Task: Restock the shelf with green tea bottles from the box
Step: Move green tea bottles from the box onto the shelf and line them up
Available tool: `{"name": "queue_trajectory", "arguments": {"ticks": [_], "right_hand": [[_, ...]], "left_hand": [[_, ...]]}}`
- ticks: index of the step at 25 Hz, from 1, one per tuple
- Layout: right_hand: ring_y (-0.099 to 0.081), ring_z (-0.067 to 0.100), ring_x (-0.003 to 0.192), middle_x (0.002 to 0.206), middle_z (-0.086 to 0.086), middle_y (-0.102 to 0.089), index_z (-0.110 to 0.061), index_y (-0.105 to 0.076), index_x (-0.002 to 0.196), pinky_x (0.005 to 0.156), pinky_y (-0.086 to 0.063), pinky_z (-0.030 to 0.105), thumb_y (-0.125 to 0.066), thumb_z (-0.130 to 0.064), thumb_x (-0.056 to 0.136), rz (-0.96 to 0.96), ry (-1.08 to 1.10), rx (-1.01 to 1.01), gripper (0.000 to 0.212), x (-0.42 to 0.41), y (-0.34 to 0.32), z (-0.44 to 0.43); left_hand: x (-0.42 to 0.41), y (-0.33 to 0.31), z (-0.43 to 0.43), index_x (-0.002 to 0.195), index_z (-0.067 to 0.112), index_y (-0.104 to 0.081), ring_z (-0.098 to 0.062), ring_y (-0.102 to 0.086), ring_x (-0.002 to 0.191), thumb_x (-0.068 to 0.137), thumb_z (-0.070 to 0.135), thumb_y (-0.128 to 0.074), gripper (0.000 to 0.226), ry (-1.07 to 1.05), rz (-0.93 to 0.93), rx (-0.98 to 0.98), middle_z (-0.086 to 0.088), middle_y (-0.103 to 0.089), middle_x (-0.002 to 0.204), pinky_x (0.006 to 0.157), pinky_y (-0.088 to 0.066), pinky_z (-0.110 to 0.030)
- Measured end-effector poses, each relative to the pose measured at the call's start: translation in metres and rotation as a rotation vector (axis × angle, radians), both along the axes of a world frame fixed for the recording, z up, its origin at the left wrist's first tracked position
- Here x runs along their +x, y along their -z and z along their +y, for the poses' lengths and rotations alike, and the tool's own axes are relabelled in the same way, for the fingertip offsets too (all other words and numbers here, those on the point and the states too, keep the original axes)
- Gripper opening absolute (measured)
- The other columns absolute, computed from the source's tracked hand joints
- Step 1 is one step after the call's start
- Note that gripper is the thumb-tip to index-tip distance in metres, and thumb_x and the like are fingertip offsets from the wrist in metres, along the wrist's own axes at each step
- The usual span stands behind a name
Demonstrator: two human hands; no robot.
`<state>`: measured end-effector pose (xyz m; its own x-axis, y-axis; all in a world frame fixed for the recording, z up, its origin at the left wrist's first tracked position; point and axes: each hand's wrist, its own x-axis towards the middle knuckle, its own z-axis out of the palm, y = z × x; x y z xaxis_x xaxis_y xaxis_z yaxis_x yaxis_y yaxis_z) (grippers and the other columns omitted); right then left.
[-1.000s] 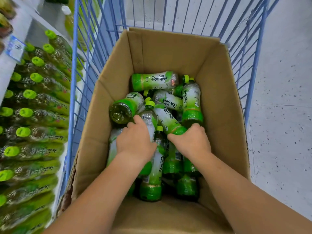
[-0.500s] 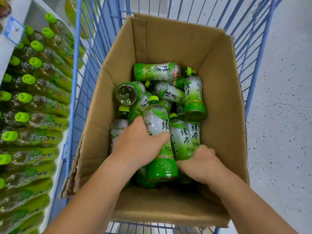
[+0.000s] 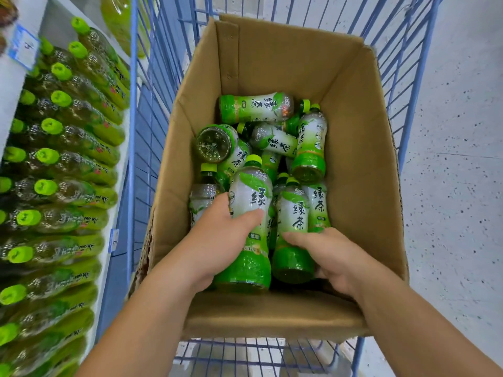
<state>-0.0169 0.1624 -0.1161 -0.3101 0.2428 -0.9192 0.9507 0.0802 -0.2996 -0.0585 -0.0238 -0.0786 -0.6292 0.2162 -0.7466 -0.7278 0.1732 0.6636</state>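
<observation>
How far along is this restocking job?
Done: rows of bottles stand on the shelf. In hand: the left hand grips one bottle, the right hand its neighbour, both inside the box. Left: many loose bottles remain there to shelve.

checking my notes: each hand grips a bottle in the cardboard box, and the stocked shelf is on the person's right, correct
No: the head view shows the stocked shelf on the left. The left hand grips one bottle, the right hand another, in the cardboard box.

Shelf bottles (image 3: pixel 62 186) blurred, cut off left
</observation>
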Motion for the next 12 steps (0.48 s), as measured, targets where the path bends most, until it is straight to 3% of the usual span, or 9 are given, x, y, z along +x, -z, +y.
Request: {"name": "queue_trajectory", "arguments": {"ticks": [2,7,9,12], "right_hand": [[-0.078,0.022,0.080,0.095,0.007,-0.080,-0.014,-0.068,0.116,0.065,-0.062,0.033,-0.082,-0.024,0.078,-0.039,0.015,-0.093,0.041,-0.004,-0.002,0.005],[-0.071,0.028,0.062,0.077,0.016,-0.075,-0.005,-0.073,0.090,0.066,-0.061,0.038,-0.073,-0.004,0.080,-0.101,0.092,-0.311,0.010,0.000,-0.010,0.004],[-0.071,0.029,0.067,0.080,0.016,-0.074,-0.007,-0.076,0.091,0.068,-0.060,0.040,-0.077,-0.006,0.071,0.022,0.090,-0.330,0.020,0.005,-0.013,0.003],[-0.072,0.017,0.068,0.075,0.002,-0.074,-0.026,-0.079,0.082,0.058,-0.056,0.030,-0.075,-0.015,0.062,0.269,0.014,-0.299,0.023,0.007,-0.030,-0.004]], "left_hand": [[0.000,-0.001,-0.004,0.117,0.027,-0.065,-0.024,-0.076,0.095,0.099,0.021,-0.063,0.019,0.002,-0.020,0.042,0.000,-0.079,0.103,0.082,-0.062,-0.050],[0.003,0.001,-0.014,0.115,0.030,-0.068,-0.027,-0.077,0.091,0.090,0.029,-0.067,0.024,-0.007,-0.074,0.158,-0.005,-0.078,0.103,0.070,-0.061,-0.044],[0.004,0.002,-0.016,0.114,0.030,-0.069,-0.028,-0.076,0.091,0.077,0.038,-0.074,0.038,0.013,-0.064,0.181,-0.006,-0.078,0.104,0.070,-0.061,-0.043],[0.007,-0.002,-0.018,0.121,0.032,-0.062,-0.024,-0.076,0.097,0.059,0.049,-0.089,0.070,0.063,0.029,0.123,0.002,-0.078,0.108,0.082,-0.061,-0.049]]}}
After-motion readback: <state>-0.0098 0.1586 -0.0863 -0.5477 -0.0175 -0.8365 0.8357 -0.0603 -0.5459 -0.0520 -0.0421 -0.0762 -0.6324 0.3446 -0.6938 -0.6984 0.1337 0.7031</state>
